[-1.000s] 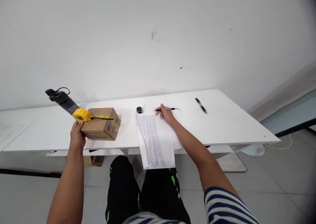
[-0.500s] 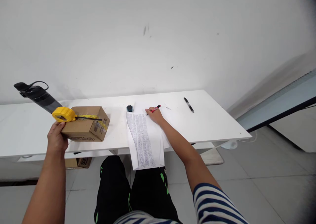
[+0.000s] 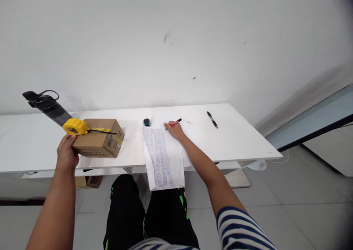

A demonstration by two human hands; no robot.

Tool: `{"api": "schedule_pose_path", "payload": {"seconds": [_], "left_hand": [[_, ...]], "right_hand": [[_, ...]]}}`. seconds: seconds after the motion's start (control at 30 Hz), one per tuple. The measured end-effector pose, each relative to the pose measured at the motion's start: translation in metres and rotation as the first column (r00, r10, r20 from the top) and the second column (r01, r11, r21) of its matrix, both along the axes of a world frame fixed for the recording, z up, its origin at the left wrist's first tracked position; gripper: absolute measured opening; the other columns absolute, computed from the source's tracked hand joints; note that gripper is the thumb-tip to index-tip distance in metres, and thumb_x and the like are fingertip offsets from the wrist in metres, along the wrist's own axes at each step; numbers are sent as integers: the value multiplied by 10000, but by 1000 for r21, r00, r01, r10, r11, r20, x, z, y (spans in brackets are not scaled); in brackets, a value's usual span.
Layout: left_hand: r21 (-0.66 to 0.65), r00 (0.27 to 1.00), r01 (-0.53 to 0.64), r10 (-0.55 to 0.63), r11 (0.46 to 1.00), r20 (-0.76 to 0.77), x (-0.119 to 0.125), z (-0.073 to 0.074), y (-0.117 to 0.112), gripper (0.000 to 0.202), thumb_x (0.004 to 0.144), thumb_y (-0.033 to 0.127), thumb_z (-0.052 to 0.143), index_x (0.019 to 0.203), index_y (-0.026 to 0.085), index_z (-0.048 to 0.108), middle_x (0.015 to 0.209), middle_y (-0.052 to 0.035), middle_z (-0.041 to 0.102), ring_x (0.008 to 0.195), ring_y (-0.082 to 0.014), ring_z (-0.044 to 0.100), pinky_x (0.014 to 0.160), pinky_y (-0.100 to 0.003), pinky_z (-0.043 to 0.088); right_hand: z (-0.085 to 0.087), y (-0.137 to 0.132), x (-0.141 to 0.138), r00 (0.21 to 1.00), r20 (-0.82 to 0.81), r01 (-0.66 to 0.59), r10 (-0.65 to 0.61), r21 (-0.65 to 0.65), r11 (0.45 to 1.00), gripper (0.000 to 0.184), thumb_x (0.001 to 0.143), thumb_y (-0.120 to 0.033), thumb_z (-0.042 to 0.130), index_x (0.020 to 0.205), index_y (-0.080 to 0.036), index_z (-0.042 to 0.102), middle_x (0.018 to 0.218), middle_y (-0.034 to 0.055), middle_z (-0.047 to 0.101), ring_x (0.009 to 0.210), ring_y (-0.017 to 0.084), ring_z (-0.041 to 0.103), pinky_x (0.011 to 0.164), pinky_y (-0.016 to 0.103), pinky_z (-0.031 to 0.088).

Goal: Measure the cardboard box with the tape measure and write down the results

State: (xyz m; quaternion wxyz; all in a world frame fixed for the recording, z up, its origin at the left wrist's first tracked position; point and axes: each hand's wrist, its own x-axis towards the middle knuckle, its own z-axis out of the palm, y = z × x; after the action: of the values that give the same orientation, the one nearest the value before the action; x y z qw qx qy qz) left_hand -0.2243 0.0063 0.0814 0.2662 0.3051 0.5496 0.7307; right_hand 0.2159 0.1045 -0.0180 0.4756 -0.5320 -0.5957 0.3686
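The right hand (image 3: 174,130) gripped a red pen (image 3: 177,121), its top slanting far-right; from there the written sheet (image 3: 162,161) ran lengthwise past the near edge of the counter (image 3: 134,147). The left hand (image 3: 67,150) touched the box (image 3: 95,143), grip unclear.

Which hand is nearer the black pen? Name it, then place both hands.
The right hand. It holds a red pen at the paper, left of the black pen and apart from it. The left hand is much farther left, at the cardboard box.
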Motion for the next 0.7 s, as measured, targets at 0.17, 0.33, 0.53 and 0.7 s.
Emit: {"api": "schedule_pose_path", "payload": {"seconds": [0.17, 0.33, 0.53, 0.7], "left_hand": [[5, 1000, 0, 0, 1000, 19, 2, 2, -1, 383, 517, 266, 749, 877, 184, 648, 853, 22, 640, 794, -138, 542, 731, -252, 430], [4, 1000, -2, 2, 1000, 31, 1, 2, 0, 427, 492, 271, 759, 893, 176, 651, 862, 18, 645, 798, -133, 540, 703, -235, 419], [27, 999, -1, -1, 1000, 46, -1, -1, 0, 437, 485, 259, 769, 894, 162, 648, 858, 20, 641, 799, -123, 540, 708, -225, 414], [38, 998, -13, 10, 999, 63, -1, -1, 0, 458, 472, 251, 779, 900, 151, 651, 856, 18, 640, 790, -113, 538, 695, -214, 404]], "right_hand": [[-2, 1, 0, 1000, 23, 10, -10, -3, 1000, 392, 795, -497, 575, 568, -217, 421, 555, -49, 438, 574, 118, 388, 576, 259, 319], [-1, 1, 0, 1000, 12, -15, 15, 6, 1000, 362, 798, -494, 567, 593, -210, 478, 582, -36, 480, 606, 128, 428, 613, 265, 348], [-1, 0, 1, 1000, 16, 15, -15, 12, 1000, 371, 798, -489, 553, 575, -211, 451, 564, -45, 444, 583, 119, 391, 593, 263, 333], [0, 0, 0, 999, 41, 3, -3, 15, 1000, 367, 777, -484, 555, 561, -216, 429, 548, -50, 432, 573, 115, 373, 583, 262, 321]]}}
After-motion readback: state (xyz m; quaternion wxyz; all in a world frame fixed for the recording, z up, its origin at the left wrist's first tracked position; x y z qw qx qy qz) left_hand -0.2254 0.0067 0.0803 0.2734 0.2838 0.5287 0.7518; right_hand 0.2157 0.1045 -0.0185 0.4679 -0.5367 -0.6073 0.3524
